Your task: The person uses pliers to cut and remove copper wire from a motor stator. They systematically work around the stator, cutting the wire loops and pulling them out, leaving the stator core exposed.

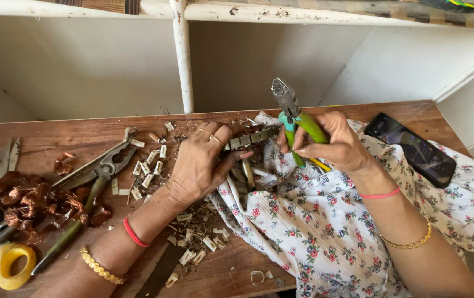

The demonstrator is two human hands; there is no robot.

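Observation:
My right hand [339, 144] grips a pair of green-handled pliers [296, 117], jaws pointing up and away. My left hand [201, 161] rests palm-down on the wooden table [82, 135], its fingers on a dark slotted metal part [250, 137] that lies partly on a floral cloth [325, 232]. A small metal piece [248, 172] lies just under the left fingers. Small pale insulation scraps [151, 165] are scattered around the left hand.
Large grey pliers with dark green handles [90, 185] lie left of my left hand. Tangled copper wire [27, 201] and yellow-handled scissors [5, 259] sit at far left. A black phone [411, 148] rests on the cloth at right. A white post [183, 55] stands behind.

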